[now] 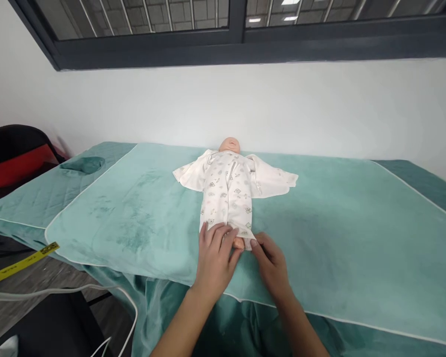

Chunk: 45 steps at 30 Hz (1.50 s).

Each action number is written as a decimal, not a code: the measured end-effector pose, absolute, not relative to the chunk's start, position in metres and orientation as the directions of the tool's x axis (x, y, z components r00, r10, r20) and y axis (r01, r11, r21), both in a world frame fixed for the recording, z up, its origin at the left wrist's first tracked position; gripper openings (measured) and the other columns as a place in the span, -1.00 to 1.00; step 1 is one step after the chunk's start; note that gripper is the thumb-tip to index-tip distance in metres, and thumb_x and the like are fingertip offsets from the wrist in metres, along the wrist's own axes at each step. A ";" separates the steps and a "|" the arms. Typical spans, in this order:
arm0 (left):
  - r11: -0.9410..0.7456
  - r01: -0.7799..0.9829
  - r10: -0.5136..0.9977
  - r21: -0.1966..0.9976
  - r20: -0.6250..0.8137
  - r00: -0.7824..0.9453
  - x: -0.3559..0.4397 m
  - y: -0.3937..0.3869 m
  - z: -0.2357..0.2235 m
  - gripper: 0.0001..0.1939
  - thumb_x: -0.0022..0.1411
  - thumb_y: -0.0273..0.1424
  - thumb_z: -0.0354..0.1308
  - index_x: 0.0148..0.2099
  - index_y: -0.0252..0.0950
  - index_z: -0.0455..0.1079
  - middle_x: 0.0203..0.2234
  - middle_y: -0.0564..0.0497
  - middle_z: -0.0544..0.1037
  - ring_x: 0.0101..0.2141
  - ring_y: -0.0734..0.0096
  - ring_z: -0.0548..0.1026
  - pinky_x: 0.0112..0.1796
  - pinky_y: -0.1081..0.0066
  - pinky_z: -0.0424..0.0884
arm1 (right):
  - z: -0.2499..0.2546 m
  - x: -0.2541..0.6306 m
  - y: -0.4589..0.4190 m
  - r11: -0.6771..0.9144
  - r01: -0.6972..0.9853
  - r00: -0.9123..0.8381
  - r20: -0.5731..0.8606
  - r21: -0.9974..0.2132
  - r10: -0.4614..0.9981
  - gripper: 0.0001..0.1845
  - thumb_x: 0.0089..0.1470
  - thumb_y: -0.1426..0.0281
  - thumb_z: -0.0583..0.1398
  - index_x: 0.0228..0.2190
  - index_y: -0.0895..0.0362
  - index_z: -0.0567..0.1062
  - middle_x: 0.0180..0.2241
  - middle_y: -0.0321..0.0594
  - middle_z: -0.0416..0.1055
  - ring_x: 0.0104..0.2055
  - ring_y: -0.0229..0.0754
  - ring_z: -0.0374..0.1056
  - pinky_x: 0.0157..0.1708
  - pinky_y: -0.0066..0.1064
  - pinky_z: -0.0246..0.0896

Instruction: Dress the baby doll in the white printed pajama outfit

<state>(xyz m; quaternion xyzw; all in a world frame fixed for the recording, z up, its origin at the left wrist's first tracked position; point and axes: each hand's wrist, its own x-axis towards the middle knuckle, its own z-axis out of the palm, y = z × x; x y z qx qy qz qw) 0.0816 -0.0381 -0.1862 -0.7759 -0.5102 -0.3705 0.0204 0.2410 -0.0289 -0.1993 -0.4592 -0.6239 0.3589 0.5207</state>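
A baby doll [230, 145] lies on its back on the green bed cover, its head toward the wall. It wears a white printed top [269, 177] with the sleeves spread out to both sides, and white printed baby trousers [226, 198]. My left hand [216, 255] curls its fingers over the lower trouser legs, with the thumb beside a bare doll foot [239, 243]. My right hand [270, 260] pinches the hem of the right-hand trouser leg between thumb and fingers. The doll's other foot is hidden.
The bed cover [342, 233] stretches to both sides, with a face hole [82, 165] at its left end. A white wall and a dark-framed window [241, 44] rise behind. To the left are a black and red chair [18, 158], a yellow strap [22, 264] and a white cable [59, 291].
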 end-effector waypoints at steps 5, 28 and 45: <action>-0.515 0.755 0.773 0.406 0.601 0.204 0.092 -0.029 -0.179 -0.77 0.29 -0.40 0.13 0.01 -0.19 0.36 -0.16 -0.06 0.51 -0.08 0.25 0.49 0.20 -0.09 0.16 | -0.201 0.245 -0.029 0.342 0.160 -0.039 0.340 -0.926 0.939 -0.75 0.24 0.27 0.11 -0.43 0.09 0.46 -0.40 -0.27 0.36 -0.34 -0.20 0.28 -0.30 -0.38 0.19; -0.451 0.270 0.891 0.850 0.414 0.186 0.032 -0.018 -0.173 -0.77 0.34 -0.34 0.02 -0.39 -0.26 0.32 -0.42 0.00 0.45 -0.29 0.35 0.43 -0.18 0.33 0.35 | -0.208 0.264 -0.025 0.276 -0.077 -0.097 0.283 -0.958 0.954 -0.64 0.25 0.28 0.12 -0.57 0.11 0.34 -0.52 -0.31 0.23 -0.41 -0.24 0.15 -0.36 -0.36 0.01; -0.067 0.706 0.942 0.705 0.277 -0.187 0.008 0.167 -0.193 -0.69 0.36 -0.21 -0.05 -0.16 -0.19 0.49 -0.24 0.01 0.62 -0.23 0.26 0.51 -0.26 0.33 0.27 | -0.112 0.205 0.274 0.324 0.804 -0.226 0.248 -0.499 0.942 -0.78 0.14 0.38 0.09 -0.22 0.15 0.48 -0.07 -0.06 0.44 -0.02 -0.06 0.33 -0.02 -0.26 0.18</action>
